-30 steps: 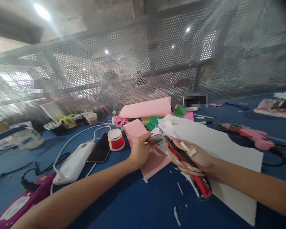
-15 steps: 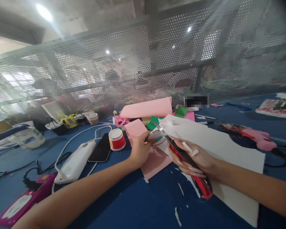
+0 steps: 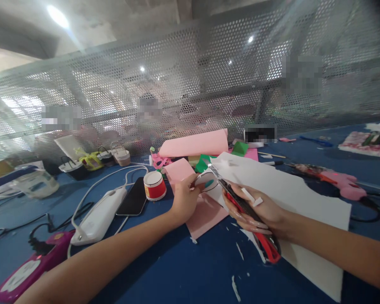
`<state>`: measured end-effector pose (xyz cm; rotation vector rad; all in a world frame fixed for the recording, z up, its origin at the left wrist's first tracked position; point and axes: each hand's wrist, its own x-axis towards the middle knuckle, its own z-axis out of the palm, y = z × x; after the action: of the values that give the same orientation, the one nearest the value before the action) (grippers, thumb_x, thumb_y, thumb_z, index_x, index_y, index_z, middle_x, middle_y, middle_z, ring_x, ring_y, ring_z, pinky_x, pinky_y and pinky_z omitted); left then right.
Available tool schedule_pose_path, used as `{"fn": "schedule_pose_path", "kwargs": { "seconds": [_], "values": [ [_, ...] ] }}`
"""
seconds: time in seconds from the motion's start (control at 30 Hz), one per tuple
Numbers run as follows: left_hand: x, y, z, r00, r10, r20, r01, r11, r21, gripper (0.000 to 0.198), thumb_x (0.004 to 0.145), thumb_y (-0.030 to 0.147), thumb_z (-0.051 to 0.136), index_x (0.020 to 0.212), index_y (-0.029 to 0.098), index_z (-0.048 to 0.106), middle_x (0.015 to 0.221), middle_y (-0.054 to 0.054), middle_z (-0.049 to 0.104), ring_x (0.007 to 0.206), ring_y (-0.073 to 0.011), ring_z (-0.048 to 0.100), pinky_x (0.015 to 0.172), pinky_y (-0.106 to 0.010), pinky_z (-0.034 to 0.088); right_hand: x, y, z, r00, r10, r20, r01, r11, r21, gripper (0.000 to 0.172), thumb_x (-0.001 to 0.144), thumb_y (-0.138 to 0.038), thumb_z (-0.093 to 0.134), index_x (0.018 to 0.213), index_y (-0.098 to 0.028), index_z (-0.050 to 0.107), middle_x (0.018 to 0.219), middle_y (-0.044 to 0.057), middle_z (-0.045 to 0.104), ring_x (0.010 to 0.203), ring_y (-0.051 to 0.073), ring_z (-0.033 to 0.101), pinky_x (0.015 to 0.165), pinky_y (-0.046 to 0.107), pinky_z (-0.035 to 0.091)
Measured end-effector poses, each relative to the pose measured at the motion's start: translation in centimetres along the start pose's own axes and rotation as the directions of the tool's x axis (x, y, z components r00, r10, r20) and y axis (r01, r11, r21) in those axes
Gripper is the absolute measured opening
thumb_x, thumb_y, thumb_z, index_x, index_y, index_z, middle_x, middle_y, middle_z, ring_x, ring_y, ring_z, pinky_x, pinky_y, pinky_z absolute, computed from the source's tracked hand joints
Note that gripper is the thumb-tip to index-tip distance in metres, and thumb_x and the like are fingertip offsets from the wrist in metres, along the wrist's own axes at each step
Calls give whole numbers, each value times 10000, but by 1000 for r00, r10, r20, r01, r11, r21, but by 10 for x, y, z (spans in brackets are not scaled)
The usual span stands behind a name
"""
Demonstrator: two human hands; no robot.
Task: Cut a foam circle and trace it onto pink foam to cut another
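Note:
My left hand (image 3: 184,198) is closed in a pinch on a small white cut-out piece (image 3: 205,182) with a dark outline and a teal mark. My right hand (image 3: 256,209) is wrapped round red-handled scissors (image 3: 240,207), whose blades reach up to that small piece. White scraps cling to my right fingers. Under both hands lie a pink foam sheet (image 3: 205,213) and a large white foam sheet (image 3: 288,198) on the blue table (image 3: 183,274).
A red-and-white cup (image 3: 154,185), a black phone (image 3: 133,201), a white power bank (image 3: 98,217) with cables and a magenta device (image 3: 28,268) lie left. A pink foam roll (image 3: 193,145), green scraps and a pink glue gun (image 3: 338,181) lie beyond. A perforated metal screen (image 3: 190,84) backs the table.
The scissor blades have closed further into the small white piece, and my left hand has turned it slightly, showing its teal mark. Both arms stay in place.

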<state>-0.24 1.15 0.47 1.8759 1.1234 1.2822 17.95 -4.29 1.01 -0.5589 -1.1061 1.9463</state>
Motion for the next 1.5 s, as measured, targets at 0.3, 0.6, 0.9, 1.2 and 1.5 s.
{"fn": "schedule_pose_path", "kwargs": {
  "seconds": [0.3,0.6,0.9,1.2,1.5],
  "values": [
    [-1,0,0,1000,-10,-27,9,1000,-6,132,722,137,554,821,148,641,725,-1,638,699,-141,561,632,-241,452,1,1,-4,998,-12,66,11,1000,15,370,964,-407,375,729,-159,519,416,-68,455,225,23,237,214,117,241],
    [0,-3,-1,1000,16,11,-16,1000,15,192,730,107,533,858,147,670,772,-13,678,726,-153,587,663,-255,470,3,2,-11,987,19,157,-22,1000,20,453,951,-447,381,646,-145,527,408,-66,439,222,13,241,214,109,244],
    [-4,5,0,994,84,72,-86,996,37,319,684,15,499,859,178,711,865,-27,728,820,-163,634,737,-264,488,3,1,-9,992,35,122,-31,999,-31,507,954,-470,355,613,-136,529,396,-64,417,212,9,214,212,123,220],
    [0,-3,-1,998,-46,-37,46,999,-22,169,718,77,532,789,140,671,735,-9,677,676,-138,582,621,-238,461,1,0,-6,992,54,110,-45,996,-78,525,951,-491,348,596,-140,511,362,-73,383,208,10,201,213,121,220],
    [-5,2,0,988,139,61,-144,985,96,263,738,45,525,873,181,706,865,-25,728,812,-160,632,709,-250,478,-3,0,8,1000,-4,-16,3,997,-83,389,927,-440,439,665,-162,511,422,-52,484,215,24,280,215,130,256]
  ]
}}
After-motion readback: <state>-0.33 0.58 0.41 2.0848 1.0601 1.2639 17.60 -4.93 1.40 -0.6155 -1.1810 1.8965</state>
